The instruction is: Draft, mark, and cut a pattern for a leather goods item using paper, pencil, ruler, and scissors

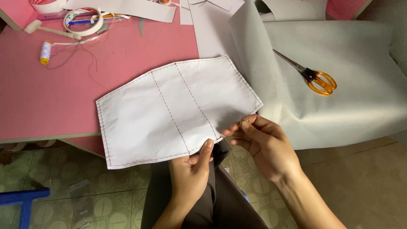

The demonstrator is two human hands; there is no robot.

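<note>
both hands (220, 148) pinch the stitched white panel's (169, 106) near edge.

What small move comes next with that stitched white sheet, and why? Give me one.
Probably draw the thread end at the lower right edge taut. The right hand pinches something fine at the stitched white sheet near its corner, though the thread itself is too thin to see clearly. The left hand steadies the bottom edge in a thumb grip, and the orange-handled scissors lie within reach on the grey fabric.

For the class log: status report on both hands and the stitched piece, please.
Left hand and right hand both pinch white stitched panel at near edge. Scissors apart on grey fabric. Nothing obstructing.
</note>
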